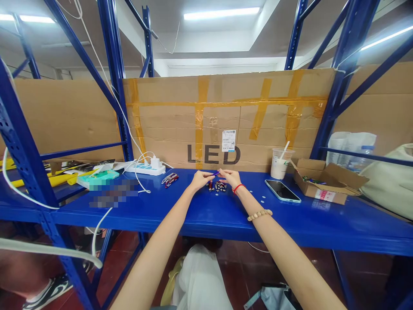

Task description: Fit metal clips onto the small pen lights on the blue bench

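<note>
Both my hands meet above the blue shelf, pinching a small, slim purple piece (216,174) between them; its exact kind is too small to make out. My left hand (202,178) grips one end, and my right hand (230,177), with a red string at the wrist, closes on the other. Just below the fingers lies a small pile of shiny metallic parts (220,186), with a few dark red pieces (211,186) beside it. Left of my left hand rests a bunch of dark red, tube-like items with metal rings (170,179).
A white power strip (146,168) with cables lies at the back left. To the right are a phone (283,190), a cup with a straw (279,165) and an open cardboard box (322,183). Cardboard (258,125) walls the back; blue posts (112,64) flank the shelf.
</note>
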### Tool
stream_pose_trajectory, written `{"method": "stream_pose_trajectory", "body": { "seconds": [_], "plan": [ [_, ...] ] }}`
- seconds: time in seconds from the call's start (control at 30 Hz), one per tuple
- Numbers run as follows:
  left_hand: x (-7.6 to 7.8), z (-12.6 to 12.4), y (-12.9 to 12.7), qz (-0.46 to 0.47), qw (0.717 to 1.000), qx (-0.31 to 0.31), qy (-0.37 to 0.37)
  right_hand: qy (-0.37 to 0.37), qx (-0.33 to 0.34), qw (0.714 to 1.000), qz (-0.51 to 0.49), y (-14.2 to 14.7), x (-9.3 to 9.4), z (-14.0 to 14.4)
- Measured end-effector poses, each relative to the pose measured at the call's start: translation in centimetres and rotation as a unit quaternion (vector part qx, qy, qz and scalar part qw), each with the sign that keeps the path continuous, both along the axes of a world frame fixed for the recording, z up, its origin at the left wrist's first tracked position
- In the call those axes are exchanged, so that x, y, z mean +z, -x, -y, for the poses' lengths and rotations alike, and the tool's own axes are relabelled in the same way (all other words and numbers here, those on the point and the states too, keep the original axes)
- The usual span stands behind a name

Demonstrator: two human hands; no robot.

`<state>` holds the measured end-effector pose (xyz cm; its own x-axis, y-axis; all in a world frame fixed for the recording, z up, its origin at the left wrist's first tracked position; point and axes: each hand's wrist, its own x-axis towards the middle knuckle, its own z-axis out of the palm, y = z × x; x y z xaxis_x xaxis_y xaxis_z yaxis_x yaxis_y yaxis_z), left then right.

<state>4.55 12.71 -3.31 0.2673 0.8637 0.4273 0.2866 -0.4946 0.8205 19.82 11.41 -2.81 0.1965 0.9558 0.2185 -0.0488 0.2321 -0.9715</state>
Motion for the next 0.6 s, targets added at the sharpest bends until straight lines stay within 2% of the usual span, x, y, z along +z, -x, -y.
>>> {"method": "stream_pose_trajectory", "body": {
  "seconds": [0.17, 0.6],
  "plan": [
    [-0.41, -0.62, 0.1, -0.031, 0.999, 0.003, 0.004, -0.003, 0.002, 1.0, 0.015, -0.18, -0.76, -0.84],
    [0.14, 0.25, 0.48, 0.005, 0.996, -0.036, 0.086, -0.058, 0.006, 0.997, 0.057, -0.11, -0.86, -0.62]
  ]
}}
